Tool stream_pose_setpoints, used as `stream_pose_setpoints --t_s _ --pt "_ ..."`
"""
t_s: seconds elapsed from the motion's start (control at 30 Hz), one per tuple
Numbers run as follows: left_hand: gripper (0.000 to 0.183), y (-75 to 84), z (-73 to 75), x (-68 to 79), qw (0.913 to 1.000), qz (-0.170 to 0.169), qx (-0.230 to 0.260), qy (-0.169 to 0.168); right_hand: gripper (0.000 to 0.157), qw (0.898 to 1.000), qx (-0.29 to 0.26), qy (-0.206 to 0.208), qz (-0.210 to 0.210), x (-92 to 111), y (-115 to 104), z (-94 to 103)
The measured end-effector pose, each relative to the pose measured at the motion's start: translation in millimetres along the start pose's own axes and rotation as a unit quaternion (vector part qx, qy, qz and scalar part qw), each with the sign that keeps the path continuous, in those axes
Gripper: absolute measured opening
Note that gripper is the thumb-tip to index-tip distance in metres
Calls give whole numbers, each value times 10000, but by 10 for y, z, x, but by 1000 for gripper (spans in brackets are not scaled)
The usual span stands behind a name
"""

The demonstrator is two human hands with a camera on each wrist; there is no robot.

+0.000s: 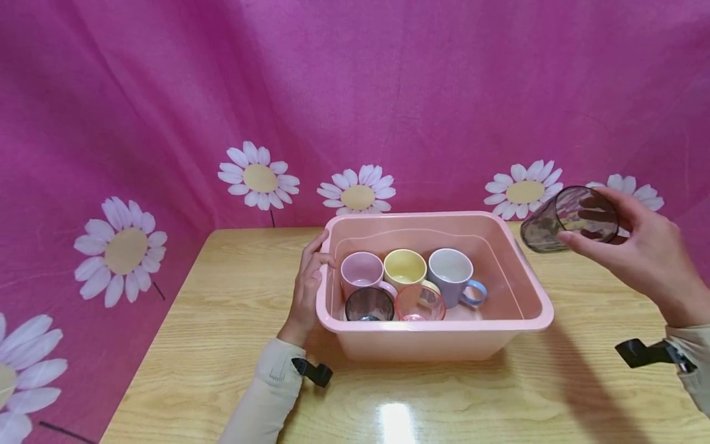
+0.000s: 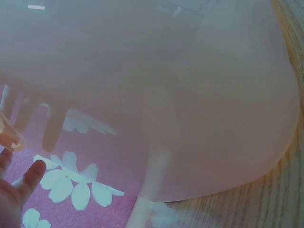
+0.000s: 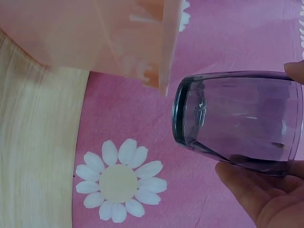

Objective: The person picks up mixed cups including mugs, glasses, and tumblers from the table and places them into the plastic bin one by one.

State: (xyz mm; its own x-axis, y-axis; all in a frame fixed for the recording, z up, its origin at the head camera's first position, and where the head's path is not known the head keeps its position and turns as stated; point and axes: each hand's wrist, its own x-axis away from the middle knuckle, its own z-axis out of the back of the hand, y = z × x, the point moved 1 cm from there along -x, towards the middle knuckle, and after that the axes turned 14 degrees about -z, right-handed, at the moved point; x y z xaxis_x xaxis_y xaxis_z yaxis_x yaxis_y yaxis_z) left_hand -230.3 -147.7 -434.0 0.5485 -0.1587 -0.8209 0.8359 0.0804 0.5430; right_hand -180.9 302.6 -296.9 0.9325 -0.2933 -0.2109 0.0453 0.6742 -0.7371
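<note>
My right hand (image 1: 646,246) grips a smoky dark glass (image 3: 242,121) near its mouth, thumb on one side and fingers on the other. That glass lies tipped in the air beyond the right rim of a pink plastic basin (image 1: 438,342), base pointing left. My left hand (image 1: 306,290) holds the basin's left rim, fingertips over the edge. Inside the basin stand a pink mug (image 1: 362,270), a yellow mug (image 1: 405,266) and a lilac mug with a blue handle (image 1: 450,277). In front of them are another dark glass (image 1: 369,304) and a pink clear glass (image 1: 420,303).
The basin stands on a light wooden table (image 1: 233,296). A magenta cloth (image 1: 388,111) with white daisies hangs behind and to the left. On each sleeve sits a black wrist mount (image 1: 313,372). Inside the basin, bare floor shows right of the lilac mug.
</note>
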Motion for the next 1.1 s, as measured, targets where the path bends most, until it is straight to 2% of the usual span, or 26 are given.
stream_pose_setpoints --t_s 0.2,0.5,0.77,1.1 --pt "36 19 -2 -12 9999 80 -64 -39 81 9999 -107 22 29 19 -53 -24" --pt "36 0 0 -4 10000 85 -8 -25 74 9958 -726 -220 506 33 -171 -121" --pt "36 7 0 -8 10000 38 3 -10 75 9956 -510 -443 650 63 -265 -204" --pt "36 -9 1 -4 10000 32 -49 -15 77 9920 -654 -710 818 113 -343 -328"
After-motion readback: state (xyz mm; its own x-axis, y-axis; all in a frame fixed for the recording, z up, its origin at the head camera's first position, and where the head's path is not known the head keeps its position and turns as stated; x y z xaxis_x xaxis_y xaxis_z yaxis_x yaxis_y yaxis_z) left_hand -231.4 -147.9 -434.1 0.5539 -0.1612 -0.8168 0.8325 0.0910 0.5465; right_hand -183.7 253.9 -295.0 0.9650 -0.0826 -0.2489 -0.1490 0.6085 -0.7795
